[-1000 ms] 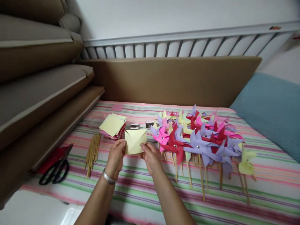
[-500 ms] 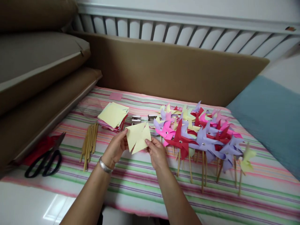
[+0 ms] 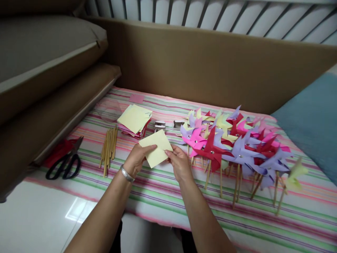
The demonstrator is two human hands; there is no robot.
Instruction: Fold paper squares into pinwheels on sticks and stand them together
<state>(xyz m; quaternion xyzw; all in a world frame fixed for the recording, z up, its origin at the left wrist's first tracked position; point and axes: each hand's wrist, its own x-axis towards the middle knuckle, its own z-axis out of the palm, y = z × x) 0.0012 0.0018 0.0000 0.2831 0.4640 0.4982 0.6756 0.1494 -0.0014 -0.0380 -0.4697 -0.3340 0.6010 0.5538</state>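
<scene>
While the left hand (image 3: 137,158) is pinching one side of a yellow paper square (image 3: 155,157), its thumb lying on top, the right hand (image 3: 179,162) is pinching the other side; the square is being held above the striped cloth (image 3: 158,189), between its near and far edges; the paper pile (image 3: 135,118) is sitting closer to the far edge; the pinwheels (image 3: 212,152) are crowding toward the right end; to do this well, both hands should be gripping softly, keeping the thumbs flat and turning together, so nothing is creasing or tearing.
</scene>
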